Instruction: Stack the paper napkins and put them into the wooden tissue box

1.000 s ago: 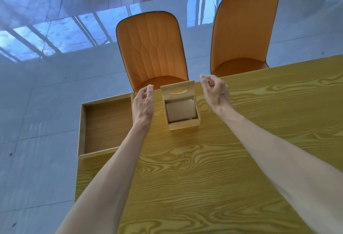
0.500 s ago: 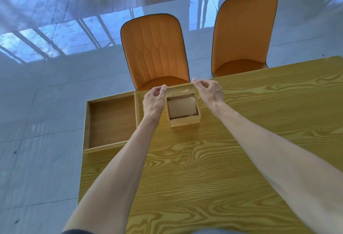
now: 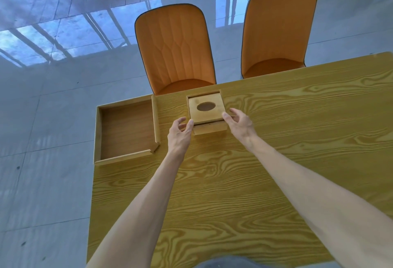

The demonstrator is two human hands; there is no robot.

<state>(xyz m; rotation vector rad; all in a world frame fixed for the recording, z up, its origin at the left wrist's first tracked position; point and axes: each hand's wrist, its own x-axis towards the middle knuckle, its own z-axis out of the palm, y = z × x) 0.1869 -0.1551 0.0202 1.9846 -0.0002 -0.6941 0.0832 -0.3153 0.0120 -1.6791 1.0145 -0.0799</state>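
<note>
The small wooden tissue box (image 3: 210,130) stands near the far edge of the table. Its hinged lid (image 3: 213,116), with an oval hole, lies almost flat over the box, with a thin gap still showing along the front. My left hand (image 3: 180,135) pinches the lid's front left corner. My right hand (image 3: 240,123) holds the front right corner with its fingertips. The napkins are hidden under the lid; only a dark brown patch shows through the hole.
A shallow wooden tray (image 3: 125,155) sits at the table's far left corner, overhanging the edge. Two orange chairs (image 3: 174,44) (image 3: 278,23) stand behind the yellow wood-grain table (image 3: 234,182). Shiny grey floor lies to the left.
The lid stood upright with the brown napkins visible in the box. Both hands took hold of it and swung it down toward me, covering the napkins.
</note>
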